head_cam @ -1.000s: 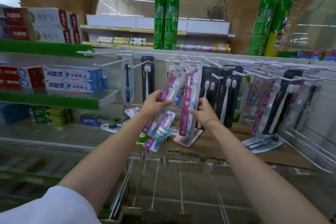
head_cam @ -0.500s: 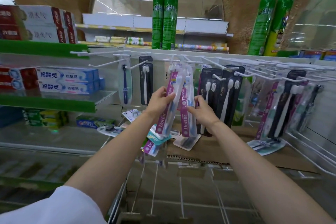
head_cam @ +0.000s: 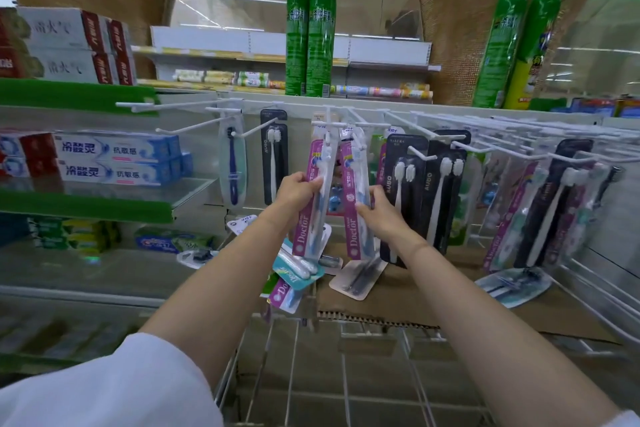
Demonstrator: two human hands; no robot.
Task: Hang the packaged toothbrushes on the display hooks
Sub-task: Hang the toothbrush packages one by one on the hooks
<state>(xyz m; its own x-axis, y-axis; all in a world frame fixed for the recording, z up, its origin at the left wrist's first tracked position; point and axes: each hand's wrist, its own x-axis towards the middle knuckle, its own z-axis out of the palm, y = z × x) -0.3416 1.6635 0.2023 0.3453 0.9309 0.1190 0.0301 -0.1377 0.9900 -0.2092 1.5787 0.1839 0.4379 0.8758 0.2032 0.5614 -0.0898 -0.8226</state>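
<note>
Two pink "Doctor" toothbrush packs hang side by side under the white display hooks at the middle of the rack. My left hand grips the left pack at mid height. My right hand pinches the right pack by its right edge. Both packs hang nearly upright, their tops at the hook tips. Below my left hand, more pink and teal packs lie loose on the cardboard.
Black AUBO packs hang just right of my hands, and a blue brush pack hangs to the left. Bare white hooks jut forward at upper left. Toothpaste boxes fill the left shelves. A wire basket lies below.
Both packs have swung from tilted to nearly upright and moved up toward the hooks. My hands rose with them.
</note>
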